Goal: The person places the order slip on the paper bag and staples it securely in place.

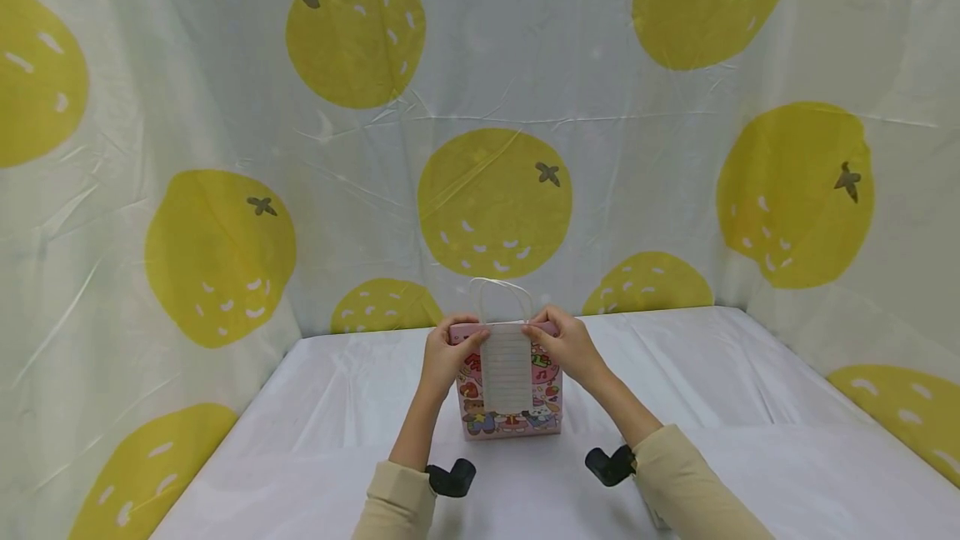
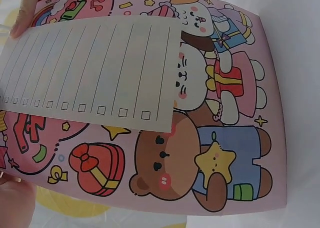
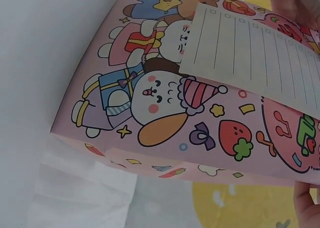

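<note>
A pink paper gift bag (image 1: 472,417) with cartoon animals printed on it stands upright on the table. A sheet of lined paper (image 1: 507,373) with small checkboxes lies against its front. At the bag's top left, my left hand (image 1: 448,357) grips the edge, thumb on the sheet's upper corner and fingers behind. My right hand (image 1: 573,350) pinches the opposite side the same way. Between the hands, a thin white handle (image 1: 517,285) loops above the bag. In the left wrist view the printed bear (image 2: 165,160) shows beside the sheet's lower end, which sits slightly off the bag.
White cloth covers the table (image 1: 337,415). A curtain (image 1: 600,148) with yellow fruit encloses the back and sides. Black wrist cameras (image 1: 452,479) sit on both wrists. Partly hidden under the right sleeve is a pale flat object (image 1: 657,517).
</note>
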